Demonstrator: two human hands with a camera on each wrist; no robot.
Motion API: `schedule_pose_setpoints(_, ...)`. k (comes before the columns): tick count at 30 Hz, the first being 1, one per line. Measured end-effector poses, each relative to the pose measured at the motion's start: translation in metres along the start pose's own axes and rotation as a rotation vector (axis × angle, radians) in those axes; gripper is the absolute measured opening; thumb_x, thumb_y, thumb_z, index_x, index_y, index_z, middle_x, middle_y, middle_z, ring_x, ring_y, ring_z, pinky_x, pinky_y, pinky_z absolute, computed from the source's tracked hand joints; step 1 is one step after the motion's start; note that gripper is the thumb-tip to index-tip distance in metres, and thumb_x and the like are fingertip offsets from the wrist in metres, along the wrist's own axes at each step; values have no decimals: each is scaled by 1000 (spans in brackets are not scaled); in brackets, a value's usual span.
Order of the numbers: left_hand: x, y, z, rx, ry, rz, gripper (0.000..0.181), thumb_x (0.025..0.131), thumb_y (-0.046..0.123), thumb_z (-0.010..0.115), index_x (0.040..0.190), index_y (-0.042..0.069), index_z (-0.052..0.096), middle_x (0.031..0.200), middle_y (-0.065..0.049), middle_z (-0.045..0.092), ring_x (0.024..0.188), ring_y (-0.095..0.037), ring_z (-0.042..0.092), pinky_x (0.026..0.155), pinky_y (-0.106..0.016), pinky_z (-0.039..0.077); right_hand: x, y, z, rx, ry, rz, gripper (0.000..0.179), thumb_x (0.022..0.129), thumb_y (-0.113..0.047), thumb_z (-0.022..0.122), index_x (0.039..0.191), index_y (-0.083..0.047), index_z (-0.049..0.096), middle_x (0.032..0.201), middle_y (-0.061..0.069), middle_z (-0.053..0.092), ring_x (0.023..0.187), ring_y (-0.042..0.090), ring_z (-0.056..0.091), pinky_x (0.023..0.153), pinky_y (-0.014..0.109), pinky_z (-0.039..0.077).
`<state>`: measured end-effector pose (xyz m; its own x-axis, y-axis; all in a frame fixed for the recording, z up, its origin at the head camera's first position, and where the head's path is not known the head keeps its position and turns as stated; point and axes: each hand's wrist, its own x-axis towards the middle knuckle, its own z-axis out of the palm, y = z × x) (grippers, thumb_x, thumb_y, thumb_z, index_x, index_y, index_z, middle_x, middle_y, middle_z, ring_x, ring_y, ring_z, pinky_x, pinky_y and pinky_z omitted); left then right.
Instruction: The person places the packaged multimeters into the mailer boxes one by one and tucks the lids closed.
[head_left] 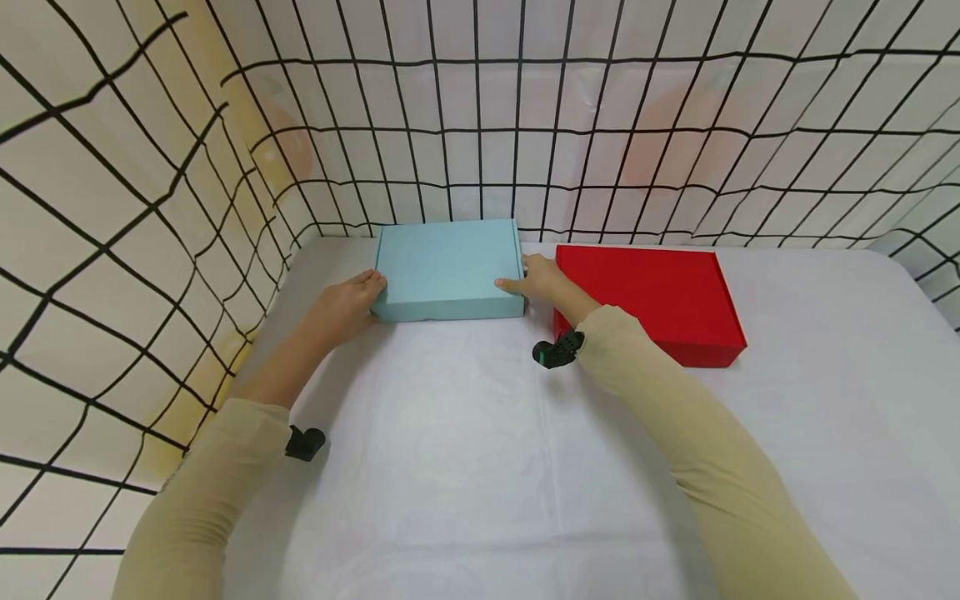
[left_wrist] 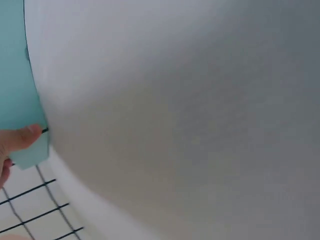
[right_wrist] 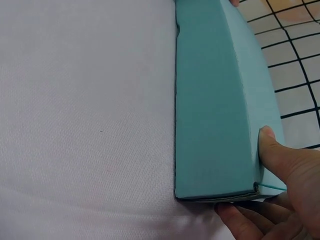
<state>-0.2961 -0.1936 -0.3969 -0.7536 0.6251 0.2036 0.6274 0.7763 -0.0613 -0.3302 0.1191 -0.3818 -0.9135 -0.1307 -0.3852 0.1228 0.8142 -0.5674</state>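
A flat, closed light blue cardboard box (head_left: 450, 262) lies on the white cloth, its back edge near the black wire grid. My left hand (head_left: 351, 304) holds its left end; in the left wrist view the thumb (left_wrist: 25, 137) presses on the box (left_wrist: 17, 70) near a corner. At the opposite end, my right hand (head_left: 543, 282) grips the box. The right wrist view shows that thumb (right_wrist: 270, 150) on the lid and the fingers (right_wrist: 245, 222) against the end wall, low by the cloth.
A flat red box (head_left: 652, 296) lies to the right, partly behind my right forearm. Black wire grid panels (head_left: 480, 131) stand along the back and the left side. White cloth (head_left: 450, 450) covers the table. Each sleeve cuff has a small black camera (head_left: 557, 350) on it.
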Motion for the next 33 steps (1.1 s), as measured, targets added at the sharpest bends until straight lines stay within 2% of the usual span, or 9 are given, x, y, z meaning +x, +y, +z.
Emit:
schedule_pose_setpoints(4, 5, -1, -5, 12, -19, 35, 46, 69, 6, 80, 108, -8, 58, 111, -25, 61, 98, -36, 62, 76, -41, 53, 0, 0, -1, -3, -9, 5, 81, 87, -42, 59, 146, -2, 19, 145, 17, 34, 129, 31, 37, 100, 45, 39)
schedule_pose_setpoints(7, 9, -1, -10, 21, -58, 29, 43, 69, 4, 79, 106, -7, 59, 106, -24, 62, 91, -34, 64, 75, -40, 54, 1, -1, -2, -2, -8, -1, 81, 87, -41, 59, 146, -2, 19, 144, 18, 34, 129, 32, 36, 100, 46, 39)
schedule_pose_setpoints(11, 13, -1, -16, 41, -136, 15, 44, 72, 7, 78, 109, -8, 59, 108, -24, 62, 92, -35, 64, 76, -40, 53, 2, -3, -4, -14, -3, -7, 81, 87, -42, 59, 146, -2, 19, 144, 18, 34, 129, 32, 36, 100, 46, 39)
schedule_pose_setpoints(15, 22, -2, -27, 79, -230, 15, 32, 71, 12, 79, 96, -3, 64, 92, -17, 66, 83, -30, 64, 72, -39, 53, 2, -4, -4, -18, -7, -6, 81, 87, -42, 59, 146, -3, 20, 145, 17, 33, 129, 31, 37, 100, 45, 39)
schedule_pose_setpoints(18, 31, -2, -36, 71, -299, 8, 23, 71, 12, 78, 86, 0, 66, 82, -13, 66, 77, -27, 62, 71, -39, 51, 1, -4, -5, -19, -3, -13, 80, 87, -42, 59, 146, -3, 21, 144, 18, 34, 127, 31, 38, 99, 45, 40)
schedule_pose_setpoints(22, 35, -1, -39, 36, -369, -7, 22, 75, 12, 75, 91, -1, 66, 83, -13, 66, 78, -26, 61, 73, -39, 51, 1, -2, -4, -18, -3, -10, 79, 88, -42, 59, 146, -3, 21, 144, 18, 35, 126, 32, 39, 99, 45, 40)
schedule_pose_setpoints(26, 31, -2, -37, 4, -394, -30, 25, 79, 14, 72, 99, -1, 65, 88, -13, 66, 81, -26, 61, 75, -39, 50, 2, 0, -2, -15, -22, 5, 79, 88, -42, 58, 146, -3, 21, 144, 17, 34, 126, 32, 38, 100, 46, 39)
schedule_pose_setpoints(33, 24, -3, -33, -49, -367, -51, 26, 80, 12, 70, 101, -3, 64, 92, -15, 66, 84, -27, 62, 76, -39, 50, 2, 0, 0, -15, -18, 1, 80, 87, -42, 59, 146, -3, 21, 144, 17, 34, 126, 32, 38, 100, 47, 39)
